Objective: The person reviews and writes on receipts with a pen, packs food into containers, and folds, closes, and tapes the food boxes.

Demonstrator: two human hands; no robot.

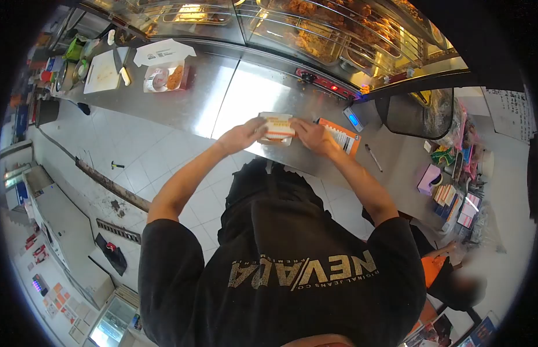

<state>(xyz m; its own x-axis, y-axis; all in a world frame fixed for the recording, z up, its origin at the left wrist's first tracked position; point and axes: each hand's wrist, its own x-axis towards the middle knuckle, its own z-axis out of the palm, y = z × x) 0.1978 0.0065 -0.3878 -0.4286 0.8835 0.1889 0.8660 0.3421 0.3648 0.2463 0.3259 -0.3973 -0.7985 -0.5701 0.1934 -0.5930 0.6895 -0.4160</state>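
Just above the frame's centre, the left hand (pixel 244 135) and the right hand (pixel 310 135) held the small carton (pixel 278 125) between them on the steel counter (pixel 182 110), fingers over its sides. Its print was blurred and its contents could not be made out. The right forearm hid part of the orange sheet (pixel 345 139). At upper left sat an open box (pixel 179 76); the fried-food trays (pixel 315 43) were cut off at top. At lower right, another person (pixel 448 280) appeared partly hidden.
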